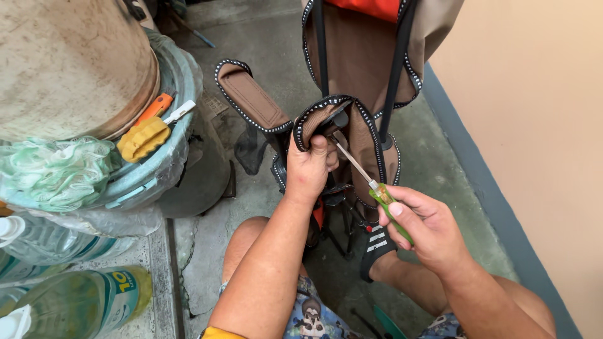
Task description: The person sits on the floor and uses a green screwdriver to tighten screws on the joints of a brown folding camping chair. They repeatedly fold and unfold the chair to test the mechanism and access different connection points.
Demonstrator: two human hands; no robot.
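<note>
At frame centre, your right hand (422, 227) fingers clamp the screwdriver (370, 184); your left hand (308, 168) fingers grip the chair fabric (361, 69) at its tip.

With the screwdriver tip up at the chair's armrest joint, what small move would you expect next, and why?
Probably a twist of the right hand to turn the green-handled screwdriver. Its tip already sits at the black fitting under the brown armrest fabric, and the left hand grips that fabric edge, bracing the folding chair. Whether the tip is seated in a screw is too small to tell.

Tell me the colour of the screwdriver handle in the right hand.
Translucent green, on the screwdriver held by the right hand; head view.
</note>
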